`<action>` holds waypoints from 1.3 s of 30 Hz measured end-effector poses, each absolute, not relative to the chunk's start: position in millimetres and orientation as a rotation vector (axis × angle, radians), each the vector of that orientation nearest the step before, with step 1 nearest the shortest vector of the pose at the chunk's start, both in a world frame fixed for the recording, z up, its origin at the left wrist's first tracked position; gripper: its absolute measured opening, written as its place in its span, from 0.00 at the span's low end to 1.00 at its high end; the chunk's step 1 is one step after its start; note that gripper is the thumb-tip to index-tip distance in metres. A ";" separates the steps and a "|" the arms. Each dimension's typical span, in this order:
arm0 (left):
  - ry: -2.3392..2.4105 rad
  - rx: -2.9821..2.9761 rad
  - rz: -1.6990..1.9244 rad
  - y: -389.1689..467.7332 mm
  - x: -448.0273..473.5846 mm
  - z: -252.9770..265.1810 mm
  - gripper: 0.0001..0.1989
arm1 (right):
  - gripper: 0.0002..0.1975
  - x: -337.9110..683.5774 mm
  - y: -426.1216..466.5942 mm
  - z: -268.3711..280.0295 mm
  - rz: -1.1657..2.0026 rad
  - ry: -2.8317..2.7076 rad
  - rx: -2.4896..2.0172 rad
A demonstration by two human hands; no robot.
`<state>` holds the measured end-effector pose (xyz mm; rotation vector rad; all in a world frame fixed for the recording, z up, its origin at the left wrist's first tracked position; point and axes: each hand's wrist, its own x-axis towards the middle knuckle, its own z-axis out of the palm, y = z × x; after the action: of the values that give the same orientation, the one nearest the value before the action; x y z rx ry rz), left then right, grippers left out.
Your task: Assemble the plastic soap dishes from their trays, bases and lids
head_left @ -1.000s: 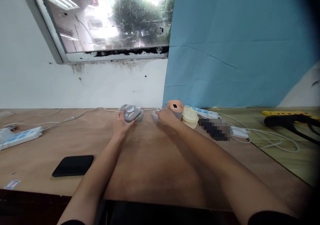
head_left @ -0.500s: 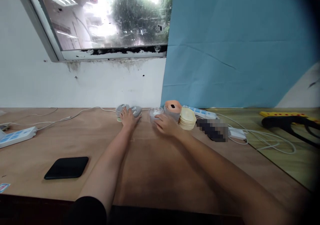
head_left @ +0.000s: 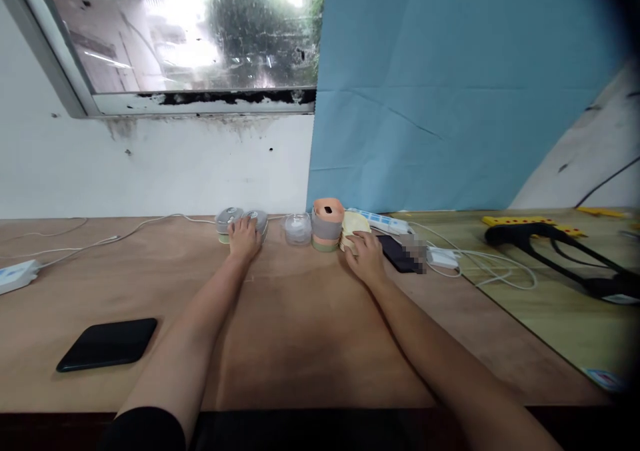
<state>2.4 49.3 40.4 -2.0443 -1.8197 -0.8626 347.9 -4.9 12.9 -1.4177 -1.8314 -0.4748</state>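
Observation:
My left hand [head_left: 245,239] rests on two grey lidded containers [head_left: 229,217] by the wall, its fingers apart over the lids. My right hand [head_left: 367,257] touches the front of a stack of cream square pieces [head_left: 356,221] with spread fingers. Whether these are lids or shallow boxes I cannot tell. Between my hands stand clear plastic containers [head_left: 298,229]. Beside them rises a stack of coloured containers [head_left: 327,229], peach on top, with grey, peach and green below. The fingers partly hide the cream stack and the grey lids.
A black phone-like slab [head_left: 107,344] lies at the left front. White power strips [head_left: 385,222] sit behind the cream stack and at the far left [head_left: 17,276]. A dark phone [head_left: 397,254], a white adapter [head_left: 443,257] with cables, and a black frame-like object [head_left: 565,257] lie to the right.
My right hand has moved right, from the clear containers to the cream stack. My left hand stays on the grey containers. The view has turned somewhat to the right.

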 end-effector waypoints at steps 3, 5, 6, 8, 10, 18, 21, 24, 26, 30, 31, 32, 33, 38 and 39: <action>-1.831 -2.016 -0.890 46.1 7.9 41.8 0.27 | 0.18 349.4 -2.8 10.6 -0.474 -1.776 -1.485; -1.842 -1.969 -0.993 37.0 13.1 38.8 0.32 | 0.19 349.6 -2.3 9.0 -0.483 -1.745 -1.511; -1.841 -1.948 -1.059 30.1 16.1 36.0 0.34 | 0.20 350.1 -1.8 8.2 -0.489 -1.733 -1.517; -1.806 -1.968 -1.172 12.4 22.1 28.9 0.36 | 0.20 352.1 0.0 6.4 -0.501 -1.703 -1.529; -1.719 -2.098 -1.209 -7.2 27.3 21.9 0.37 | 0.20 355.5 2.4 4.5 -0.501 -1.675 -1.544; -1.525 -2.409 -0.978 -49.0 37.7 11.3 0.34 | 0.16 364.7 4.7 4.2 -0.403 -1.636 -1.499; -1.510 -2.424 -0.969 -52.7 38.3 9.1 0.33 | 0.15 364.6 4.8 4.4 -0.360 -1.605 -1.404; -1.498 -2.422 -0.949 -55.2 37.1 7.0 0.32 | 0.13 364.0 7.3 3.1 -0.329 -1.521 -1.299; -1.486 -2.421 -0.944 -55.8 35.9 6.3 0.32 | 0.12 363.3 9.0 2.9 -0.334 -1.449 -1.238; -1.459 -2.422 -0.974 -54.5 34.5 6.6 0.31 | 0.10 359.7 4.7 9.7 -0.383 -1.298 -1.125; -1.454 -2.423 -0.986 -54.0 34.4 6.8 0.31 | 0.09 357.7 1.5 12.7 -0.393 -1.279 -1.096; -1.447 -2.426 -0.998 -53.4 34.4 7.0 0.31 | 0.08 355.1 -2.3 15.9 -0.403 -1.275 -1.064; -1.439 -2.431 -1.012 -52.7 34.4 7.2 0.31 | 0.08 351.6 -6.5 18.8 -0.410 -1.287 -1.029; -1.368 -2.435 -1.133 -49.6 33.4 6.8 0.35 | 0.06 317.7 -28.8 23.4 -0.366 -1.547 -0.789; -1.349 -2.417 -1.179 -49.2 32.9 6.6 0.38 | 0.05 307.6 -33.4 22.2 -0.335 -1.637 -0.726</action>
<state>32.9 -49.2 6.6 -2.4166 -1.3492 -1.1792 307.6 -33.4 22.2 -0.7264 -1.6372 -0.3354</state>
